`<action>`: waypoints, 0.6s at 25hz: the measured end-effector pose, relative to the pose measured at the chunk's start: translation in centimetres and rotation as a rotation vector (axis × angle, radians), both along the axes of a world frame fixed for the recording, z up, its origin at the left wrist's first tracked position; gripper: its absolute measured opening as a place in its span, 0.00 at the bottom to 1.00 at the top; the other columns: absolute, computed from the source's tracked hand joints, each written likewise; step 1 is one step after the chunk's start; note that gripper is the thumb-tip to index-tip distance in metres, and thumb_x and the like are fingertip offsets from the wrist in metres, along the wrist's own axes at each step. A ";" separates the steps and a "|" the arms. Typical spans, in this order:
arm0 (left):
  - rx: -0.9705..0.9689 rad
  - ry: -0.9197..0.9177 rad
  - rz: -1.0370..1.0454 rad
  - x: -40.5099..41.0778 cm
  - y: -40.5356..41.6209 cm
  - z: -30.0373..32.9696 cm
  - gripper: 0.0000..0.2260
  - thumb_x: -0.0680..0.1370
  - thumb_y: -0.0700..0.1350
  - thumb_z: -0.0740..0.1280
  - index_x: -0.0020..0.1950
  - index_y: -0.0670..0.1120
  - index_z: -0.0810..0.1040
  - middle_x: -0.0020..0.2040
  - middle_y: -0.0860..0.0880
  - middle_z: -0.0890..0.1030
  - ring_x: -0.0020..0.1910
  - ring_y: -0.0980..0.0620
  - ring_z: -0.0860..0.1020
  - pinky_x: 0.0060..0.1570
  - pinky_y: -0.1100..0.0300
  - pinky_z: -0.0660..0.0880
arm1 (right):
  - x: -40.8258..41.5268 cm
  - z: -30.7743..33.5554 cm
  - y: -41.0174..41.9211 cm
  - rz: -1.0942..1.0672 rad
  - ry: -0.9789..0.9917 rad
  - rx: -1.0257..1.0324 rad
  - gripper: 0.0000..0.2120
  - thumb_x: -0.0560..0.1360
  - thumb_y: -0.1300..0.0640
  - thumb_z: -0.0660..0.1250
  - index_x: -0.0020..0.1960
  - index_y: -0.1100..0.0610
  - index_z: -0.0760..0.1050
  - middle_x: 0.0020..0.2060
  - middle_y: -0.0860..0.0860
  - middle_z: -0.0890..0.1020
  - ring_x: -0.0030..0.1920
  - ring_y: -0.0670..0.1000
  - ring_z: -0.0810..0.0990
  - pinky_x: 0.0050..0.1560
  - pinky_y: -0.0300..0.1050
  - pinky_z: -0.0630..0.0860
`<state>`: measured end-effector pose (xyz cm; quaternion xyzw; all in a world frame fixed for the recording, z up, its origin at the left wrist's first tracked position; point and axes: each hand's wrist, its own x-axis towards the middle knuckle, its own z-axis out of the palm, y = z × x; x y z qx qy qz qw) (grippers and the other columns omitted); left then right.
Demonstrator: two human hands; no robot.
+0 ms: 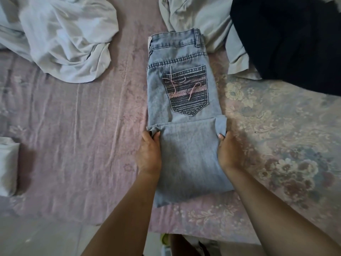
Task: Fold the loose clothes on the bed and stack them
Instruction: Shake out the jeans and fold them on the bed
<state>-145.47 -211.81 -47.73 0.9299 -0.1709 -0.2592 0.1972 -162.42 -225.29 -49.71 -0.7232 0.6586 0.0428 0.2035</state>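
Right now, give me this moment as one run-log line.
step: folding jeans | left hand: pinching fold edge | right hand: pinching fold edge | waiting: white garment, dark garment

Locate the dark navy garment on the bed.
In the head view the dark navy garment lies top right on the bed, overlapping a pale grey garment, right of the jeans.

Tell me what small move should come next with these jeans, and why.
Probably carry the folded end up over the pocket toward the waistband. Both the left hand and right hand pinch that edge of the jeans, whose upper half lies uncovered.
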 end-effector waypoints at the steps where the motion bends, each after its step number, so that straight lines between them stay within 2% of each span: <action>1: 0.033 0.000 -0.020 -0.2 0.3 0.1 0.20 0.81 0.56 0.53 0.59 0.40 0.66 0.50 0.39 0.80 0.45 0.38 0.79 0.37 0.50 0.70 | 0.0 0.1 0.3 0.012 0.012 0.007 0.14 0.82 0.53 0.56 0.52 0.66 0.69 0.45 0.66 0.79 0.45 0.64 0.78 0.39 0.49 0.63; 4: 0.106 -0.047 -0.014 -0.5 0.0 0.7 0.20 0.81 0.55 0.56 0.62 0.39 0.67 0.53 0.38 0.79 0.49 0.37 0.79 0.41 0.47 0.72 | 0.3 0.9 0.8 0.039 0.099 -0.013 0.15 0.80 0.54 0.57 0.56 0.66 0.69 0.49 0.66 0.78 0.48 0.64 0.77 0.43 0.51 0.69; 6: -0.011 -0.289 -0.050 -1.1 0.2 1.4 0.24 0.78 0.52 0.64 0.66 0.35 0.68 0.58 0.34 0.76 0.56 0.35 0.77 0.51 0.45 0.74 | 0.1 1.7 1.1 0.251 0.203 -0.258 0.20 0.77 0.53 0.60 0.64 0.65 0.70 0.56 0.65 0.77 0.53 0.63 0.77 0.50 0.55 0.73; 7: -0.151 -0.422 -0.174 -1.6 1.0 1.8 0.27 0.77 0.52 0.65 0.68 0.35 0.67 0.62 0.33 0.74 0.61 0.35 0.74 0.58 0.44 0.71 | -0.4 2.2 1.5 0.438 0.167 -0.375 0.24 0.77 0.50 0.58 0.68 0.63 0.67 0.61 0.64 0.74 0.59 0.63 0.75 0.56 0.56 0.72; 8: -0.291 -0.487 -0.395 -2.6 2.6 2.0 0.29 0.77 0.53 0.64 0.71 0.37 0.64 0.67 0.34 0.70 0.67 0.36 0.69 0.65 0.43 0.66 | -1.7 2.4 2.1 0.688 0.085 -0.410 0.27 0.77 0.47 0.56 0.72 0.61 0.64 0.67 0.62 0.69 0.65 0.62 0.70 0.62 0.57 0.68; 9: -0.385 -0.484 -0.651 -3.7 4.7 2.0 0.30 0.77 0.56 0.62 0.74 0.41 0.61 0.71 0.35 0.65 0.71 0.37 0.63 0.69 0.41 0.61 | -3.3 2.3 2.7 0.937 -0.014 -0.418 0.29 0.77 0.43 0.54 0.74 0.58 0.60 0.71 0.61 0.64 0.70 0.61 0.64 0.67 0.59 0.62; 10: -0.397 -0.448 -0.888 -4.4 6.8 1.9 0.32 0.77 0.60 0.60 0.75 0.44 0.60 0.74 0.37 0.62 0.74 0.38 0.59 0.69 0.38 0.58 | -5.0 2.4 3.2 1.143 -0.068 -0.379 0.31 0.78 0.41 0.53 0.75 0.55 0.58 0.74 0.59 0.61 0.73 0.60 0.60 0.69 0.60 0.58; 12: -0.261 -0.416 -1.219 -4.1 10.3 0.9 0.37 0.73 0.66 0.61 0.76 0.47 0.61 0.75 0.40 0.61 0.74 0.38 0.59 0.66 0.34 0.58 | -7.9 2.3 3.4 1.389 0.002 -0.261 0.33 0.77 0.36 0.50 0.76 0.53 0.54 0.75 0.58 0.60 0.74 0.59 0.57 0.69 0.61 0.57; 15: -0.033 -0.435 -1.392 -2.4 11.3 -0.2 0.42 0.66 0.68 0.65 0.75 0.48 0.63 0.74 0.39 0.63 0.72 0.39 0.62 0.63 0.31 0.63 | -9.2 2.7 2.9 1.456 0.168 -0.157 0.41 0.73 0.30 0.52 0.77 0.54 0.53 0.74 0.61 0.60 0.74 0.62 0.60 0.68 0.60 0.57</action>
